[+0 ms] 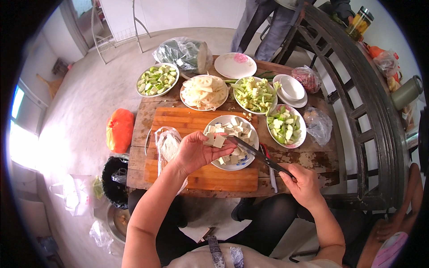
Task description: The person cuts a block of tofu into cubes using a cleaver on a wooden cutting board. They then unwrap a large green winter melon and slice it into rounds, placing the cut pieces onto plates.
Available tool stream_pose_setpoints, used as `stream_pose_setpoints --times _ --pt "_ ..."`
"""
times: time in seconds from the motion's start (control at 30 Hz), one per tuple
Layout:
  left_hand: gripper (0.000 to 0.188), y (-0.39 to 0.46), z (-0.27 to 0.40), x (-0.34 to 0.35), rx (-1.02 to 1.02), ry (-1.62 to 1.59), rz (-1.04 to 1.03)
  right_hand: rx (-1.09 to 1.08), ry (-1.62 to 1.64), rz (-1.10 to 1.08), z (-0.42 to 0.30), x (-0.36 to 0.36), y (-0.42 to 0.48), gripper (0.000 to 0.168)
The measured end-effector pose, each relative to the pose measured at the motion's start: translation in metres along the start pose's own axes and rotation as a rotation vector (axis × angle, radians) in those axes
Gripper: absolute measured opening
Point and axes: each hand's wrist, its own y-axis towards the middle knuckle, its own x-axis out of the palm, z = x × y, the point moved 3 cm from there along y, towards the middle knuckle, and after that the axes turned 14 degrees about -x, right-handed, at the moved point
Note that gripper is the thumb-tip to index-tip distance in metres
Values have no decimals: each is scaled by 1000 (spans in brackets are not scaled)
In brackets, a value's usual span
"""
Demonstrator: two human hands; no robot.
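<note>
My left hand (197, 150), palm up, holds pieces of white tofu (219, 141) on its fingers above a patterned plate (253, 160) of tofu cubes (234, 127). My right hand (300, 182) grips the handle of a dark kitchen knife (254, 152); the blade's tip is at the tofu in my left hand. Beneath the plate lies a wooden cutting board (201, 182). On the board, left of the plate and partly behind my left hand, is a clear plastic bag (167, 145) with something pale in it.
Around the board stand plates of sliced lotus root (203, 90), cauliflower (253, 95) and cut green vegetables (157, 80). A wrapped winter melon (182, 55) and an empty plate (235, 65) are at the far edge. A peeler-like tool (272, 179) lies right. A person (264, 26) stands beyond.
</note>
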Motion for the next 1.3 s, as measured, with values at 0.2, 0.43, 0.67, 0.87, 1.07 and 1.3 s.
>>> stream_pose_setpoints --times 0.2,0.43,0.67,0.87,1.07,1.3 --pt "58 -6 -1 0 -16 55 -15 9 -7 -47 -6 2 5 23" --pt "58 -9 -5 3 -14 27 72 -35 -8 -42 -17 3 12 22" --pt "59 -10 -9 4 -19 -49 7 -62 -24 -41 -18 5 11 24" --pt "53 -10 -8 2 -41 -58 -47 -55 -32 -52 -14 6 10 25" --pt "46 -5 -8 0 17 68 62 -1 -24 -39 -11 4 9 25" --pt "40 -7 -10 6 49 247 252 -44 -48 -40 -7 1 4 25"
